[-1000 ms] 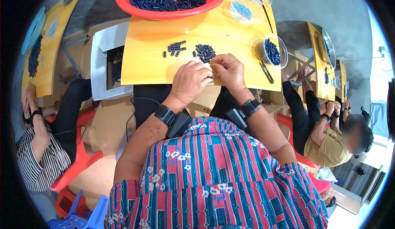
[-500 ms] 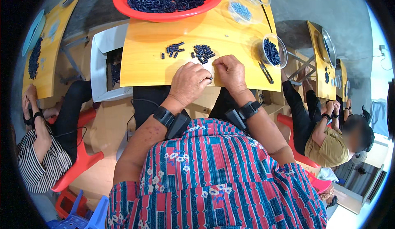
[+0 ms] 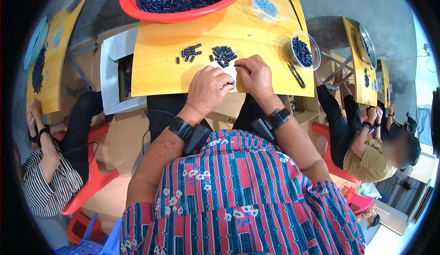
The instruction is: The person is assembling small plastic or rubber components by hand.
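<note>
My left hand point(image 3: 207, 89) is closed at the table's front edge, pinching a small dark piece point(image 3: 232, 83) between thumb and fingers. Just right of it, my right hand point(image 3: 256, 77) pinches another small dark piece point(image 3: 236, 65) at its fingertips. The two hands are close together but apart. Beyond them lie two loose groups of short navy-black plastic pieces, a left pile point(image 3: 190, 52) and a right pile point(image 3: 223, 55). My right fingertips are beside the right pile. Fingers hide much of both held pieces.
A large red basin point(image 3: 178, 17) full of dark pieces stands at the far left of the yellow table point(image 3: 158, 76). At right are a clear tub point(image 3: 315, 49) of dark pieces, slim black tweezers point(image 3: 296, 75) and a clear bowl point(image 3: 286, 8) of pale blue bits. Other people sit both sides.
A dark piece now shows at my right fingertips, where none was visible before. My left hand still pinches its piece. The whole view has shifted slightly.
</note>
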The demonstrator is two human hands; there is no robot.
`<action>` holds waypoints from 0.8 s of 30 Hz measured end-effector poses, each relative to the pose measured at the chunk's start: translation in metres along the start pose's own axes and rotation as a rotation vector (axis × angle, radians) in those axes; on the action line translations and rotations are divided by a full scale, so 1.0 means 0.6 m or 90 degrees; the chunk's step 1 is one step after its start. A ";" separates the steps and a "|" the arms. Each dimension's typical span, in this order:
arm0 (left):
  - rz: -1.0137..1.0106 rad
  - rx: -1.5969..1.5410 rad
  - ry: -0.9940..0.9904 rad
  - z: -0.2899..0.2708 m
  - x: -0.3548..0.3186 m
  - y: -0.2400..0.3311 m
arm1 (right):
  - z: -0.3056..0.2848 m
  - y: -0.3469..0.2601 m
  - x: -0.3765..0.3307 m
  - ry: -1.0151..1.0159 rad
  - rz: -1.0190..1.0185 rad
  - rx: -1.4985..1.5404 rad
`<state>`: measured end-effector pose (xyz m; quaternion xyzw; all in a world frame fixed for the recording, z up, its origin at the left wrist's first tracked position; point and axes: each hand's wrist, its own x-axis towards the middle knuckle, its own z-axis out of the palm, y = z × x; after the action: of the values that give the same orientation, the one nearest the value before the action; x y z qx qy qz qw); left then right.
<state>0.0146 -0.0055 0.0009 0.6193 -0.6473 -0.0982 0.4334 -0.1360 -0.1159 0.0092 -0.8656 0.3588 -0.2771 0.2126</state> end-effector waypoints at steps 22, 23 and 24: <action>-0.038 -0.041 -0.012 0.000 0.002 -0.004 | -0.020 0.007 -0.027 -0.054 0.017 0.157; -0.027 -0.039 -0.005 0.001 0.003 -0.004 | -0.020 0.008 -0.028 -0.080 0.118 0.273; -0.015 -0.038 0.002 0.003 0.003 -0.004 | -0.021 0.006 -0.030 -0.105 0.220 0.388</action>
<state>0.0156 -0.0080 -0.0010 0.6138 -0.6361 -0.1213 0.4515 -0.1563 -0.1074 0.0106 -0.7085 0.3823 -0.2605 0.5330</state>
